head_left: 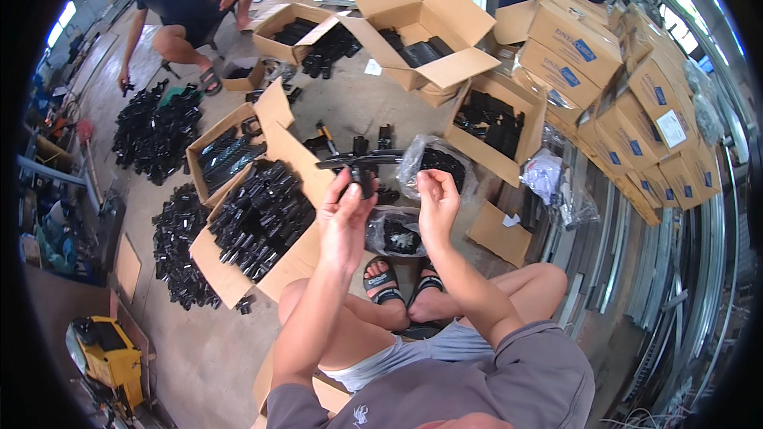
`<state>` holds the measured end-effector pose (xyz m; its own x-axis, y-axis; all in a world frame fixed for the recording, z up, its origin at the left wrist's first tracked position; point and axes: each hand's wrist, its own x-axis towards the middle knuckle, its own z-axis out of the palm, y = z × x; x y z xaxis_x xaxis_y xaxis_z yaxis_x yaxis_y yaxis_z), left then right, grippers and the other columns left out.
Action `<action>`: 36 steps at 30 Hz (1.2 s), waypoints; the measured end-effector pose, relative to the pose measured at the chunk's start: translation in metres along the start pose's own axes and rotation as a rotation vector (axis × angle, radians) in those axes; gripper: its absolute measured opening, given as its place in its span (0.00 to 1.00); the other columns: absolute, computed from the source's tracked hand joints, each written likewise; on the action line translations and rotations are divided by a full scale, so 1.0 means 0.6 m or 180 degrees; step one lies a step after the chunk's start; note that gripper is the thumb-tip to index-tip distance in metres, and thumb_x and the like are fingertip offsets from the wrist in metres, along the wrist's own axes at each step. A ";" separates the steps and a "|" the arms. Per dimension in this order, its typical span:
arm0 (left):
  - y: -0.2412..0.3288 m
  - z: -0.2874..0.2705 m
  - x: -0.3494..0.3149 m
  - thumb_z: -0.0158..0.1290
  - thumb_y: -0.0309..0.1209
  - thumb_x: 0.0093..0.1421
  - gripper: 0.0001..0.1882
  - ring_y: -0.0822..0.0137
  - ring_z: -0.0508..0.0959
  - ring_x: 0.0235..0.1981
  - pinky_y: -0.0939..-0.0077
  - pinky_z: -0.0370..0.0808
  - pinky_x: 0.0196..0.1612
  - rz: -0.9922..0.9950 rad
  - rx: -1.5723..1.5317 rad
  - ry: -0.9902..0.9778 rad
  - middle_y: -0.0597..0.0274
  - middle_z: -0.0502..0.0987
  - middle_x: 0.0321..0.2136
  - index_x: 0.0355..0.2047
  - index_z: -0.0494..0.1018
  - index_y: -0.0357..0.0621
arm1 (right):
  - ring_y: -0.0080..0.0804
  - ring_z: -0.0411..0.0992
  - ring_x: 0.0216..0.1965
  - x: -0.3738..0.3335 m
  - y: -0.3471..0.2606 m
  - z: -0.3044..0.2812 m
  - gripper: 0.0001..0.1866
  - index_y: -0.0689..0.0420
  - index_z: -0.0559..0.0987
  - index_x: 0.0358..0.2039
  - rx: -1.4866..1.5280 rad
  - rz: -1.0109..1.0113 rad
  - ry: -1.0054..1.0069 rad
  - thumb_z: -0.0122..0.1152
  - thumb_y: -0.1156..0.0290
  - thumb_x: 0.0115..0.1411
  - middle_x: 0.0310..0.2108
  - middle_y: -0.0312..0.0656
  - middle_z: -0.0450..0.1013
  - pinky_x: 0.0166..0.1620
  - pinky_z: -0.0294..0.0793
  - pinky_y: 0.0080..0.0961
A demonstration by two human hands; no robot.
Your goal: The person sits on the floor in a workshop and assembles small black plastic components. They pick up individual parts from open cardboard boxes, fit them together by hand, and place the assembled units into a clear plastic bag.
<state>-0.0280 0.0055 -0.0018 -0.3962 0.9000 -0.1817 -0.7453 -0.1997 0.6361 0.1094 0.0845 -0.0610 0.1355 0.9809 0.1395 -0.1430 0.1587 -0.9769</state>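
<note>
My left hand (343, 218) is raised in front of me, its fingers closed around a small black plastic part (362, 179). A long, thin black bar (369, 160) crosses just beyond this part; I cannot tell whether they are joined. To its right my right hand (439, 200) is held up with thumb and fingertips pinched together. Whatever is in that pinch is too small to make out. Behind the right hand sits a clear plastic bag (409, 183) of small black pieces. A second clear bag (397, 232) with black and pale bits lies below, between my hands and my feet.
An open carton of black parts (265, 218) stands at my left, with loose black piles (187, 246) beside it. Another open carton (486, 123) is ahead right. Stacked cartons (628, 111) and metal profiles (620, 262) line the right. Two people sit farther off.
</note>
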 end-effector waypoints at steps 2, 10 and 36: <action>0.011 -0.004 -0.001 0.57 0.27 0.65 0.19 0.61 0.81 0.49 0.68 0.77 0.52 -0.0097 -0.0070 0.0134 0.55 0.80 0.49 0.56 0.72 0.49 | 0.22 0.74 0.34 0.043 0.069 -0.050 0.10 0.62 0.79 0.38 -0.0339 0.0152 0.0205 0.65 0.69 0.63 0.32 0.37 0.78 0.40 0.74 0.21; 0.022 -0.004 0.011 0.53 0.33 0.69 0.15 0.65 0.80 0.50 0.71 0.75 0.53 -0.0565 0.0475 0.0707 0.57 0.80 0.48 0.55 0.71 0.48 | 0.23 0.76 0.29 0.149 0.232 -0.248 0.14 0.64 0.81 0.37 -0.1463 0.0744 0.0551 0.56 0.65 0.68 0.28 0.39 0.79 0.36 0.75 0.23; 0.026 0.032 0.070 0.58 0.32 0.65 0.21 0.58 0.82 0.48 0.64 0.77 0.53 -0.0883 0.0891 0.1058 0.46 0.79 0.49 0.57 0.69 0.43 | 0.45 0.72 0.57 0.606 0.390 -0.240 0.20 0.46 0.78 0.54 -0.5080 0.0838 -0.1408 0.60 0.66 0.60 0.55 0.48 0.74 0.58 0.72 0.43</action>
<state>-0.0462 0.0477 0.0151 -0.3871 0.7235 -0.5716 -0.6925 0.1813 0.6983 0.2665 0.4622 -0.2623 -0.0359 0.9584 -0.2831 0.9933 0.0032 -0.1152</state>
